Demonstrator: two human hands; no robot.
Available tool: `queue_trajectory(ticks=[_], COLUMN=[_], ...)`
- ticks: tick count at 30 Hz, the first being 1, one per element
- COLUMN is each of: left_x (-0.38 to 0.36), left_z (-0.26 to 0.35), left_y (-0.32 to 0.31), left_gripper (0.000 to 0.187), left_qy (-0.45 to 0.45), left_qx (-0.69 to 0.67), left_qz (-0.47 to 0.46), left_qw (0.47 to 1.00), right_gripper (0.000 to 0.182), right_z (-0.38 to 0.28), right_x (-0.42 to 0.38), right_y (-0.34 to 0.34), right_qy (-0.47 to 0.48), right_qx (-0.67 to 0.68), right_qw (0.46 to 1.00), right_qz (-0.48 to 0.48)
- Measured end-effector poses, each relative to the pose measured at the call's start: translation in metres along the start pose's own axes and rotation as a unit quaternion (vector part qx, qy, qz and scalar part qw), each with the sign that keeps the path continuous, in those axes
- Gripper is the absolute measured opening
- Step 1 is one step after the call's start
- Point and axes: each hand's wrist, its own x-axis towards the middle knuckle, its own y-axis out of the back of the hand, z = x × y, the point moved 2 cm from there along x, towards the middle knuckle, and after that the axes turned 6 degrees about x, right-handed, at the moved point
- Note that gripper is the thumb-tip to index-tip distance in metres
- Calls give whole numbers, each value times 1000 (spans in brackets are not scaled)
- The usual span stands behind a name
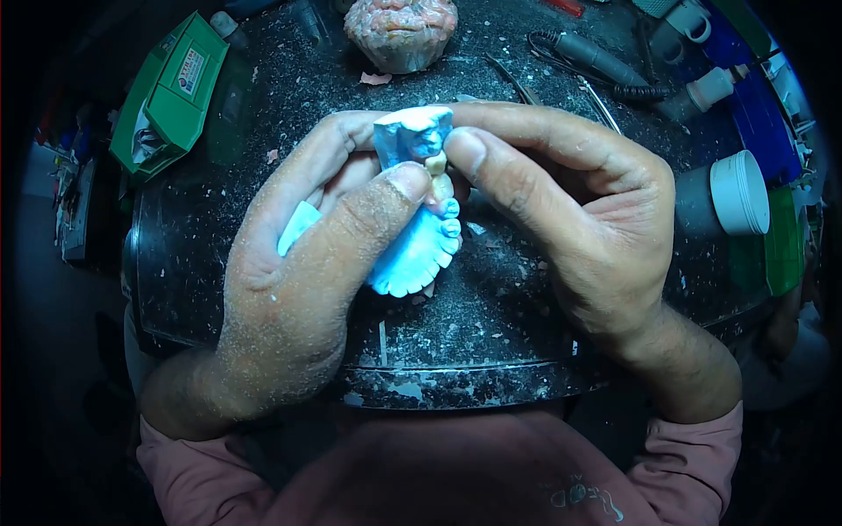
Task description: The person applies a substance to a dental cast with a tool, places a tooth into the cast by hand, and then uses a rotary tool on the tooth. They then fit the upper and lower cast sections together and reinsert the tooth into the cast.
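Note:
My left hand (pixel 324 254) is closed around a pale blue plaster dental cast (pixel 417 254), its thumb pressed near the back teeth. Two cream-coloured teeth (pixel 435 165) stand out on the cast beside that thumb. My right hand (pixel 596 210) pinches the cast's far end, thumb beside the cream teeth and index finger behind the upper edge. Part of the cast is covered by my left palm and thumb, with a blue corner showing under the thumb's base. Whitish dust coats my left hand and wrist.
A mottled pink and cream lump (pixel 402 33) stands at the back of the dusty black table (pixel 491 386). Green bin (pixel 175 92) is at left. A corded handpiece (pixel 601 63), thin metal tools (pixel 511 79) and a white tub (pixel 739 193) lie right. Pink scraps are scattered around.

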Motion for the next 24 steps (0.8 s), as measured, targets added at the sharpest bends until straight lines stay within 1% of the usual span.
queue_trajectory(ticks=[1,2,3,4,6,7,9,10,11,12,14,16,17,19,21,24], left_x=[0,-1,-2,-2,-3,-2,0,0,0,1,3,3,3,3,4,2], left_z=[3,7,10,11,8,6,-2,-3,-1,0,3,4,4,3,2,3], left_y=[0,-1,-2,-4,-9,-6,-4,-5,-6,-7,-8,-5,-4,-3,-3,-3], left_gripper=[46,47,49,49,51,53,55,57,59,59,60,62,63,63,62,62], left_qy=[-1,5,10,9,46,54,64,74,78,79,57,61,63,66,52,55], left_qx=[1,-62,-124,-122,-234,-232,-249,-267,-259,-257,-274,-267,-272,-276,-281,-290], left_qz=[-1,-5,-8,-7,22,-52,-66,-78,-71,-72,-88,-82,-87,-94,-117,-117], left_qw=[1000,998,992,992,971,970,964,958,960,960,956,958,956,954,951,948], right_gripper=[21,20,18,18,19,19,17,17,17,17,20,20,20,21,22,26], right_z=[-2,-6,-9,-9,-9,-9,-6,-11,-15,-16,-9,-13,-12,-12,-14,-14], right_x=[1,2,3,4,3,3,5,5,7,7,9,10,11,13,14,14], right_y=[-2,-4,-6,-6,-3,-2,2,3,3,4,10,13,14,17,17,16], right_qy=[1,26,52,102,96,97,66,67,-25,-116,-83,-113,-112,-63,-54,-37], right_qx=[0,-3,-5,-45,-98,-97,-112,-112,-45,22,60,70,71,44,51,53], right_qw=[1000,1000,998,994,991,991,992,991,999,992,994,991,991,996,997,997], right_qz=[1,14,28,22,1,2,-1,0,18,34,36,33,33,37,37,52])
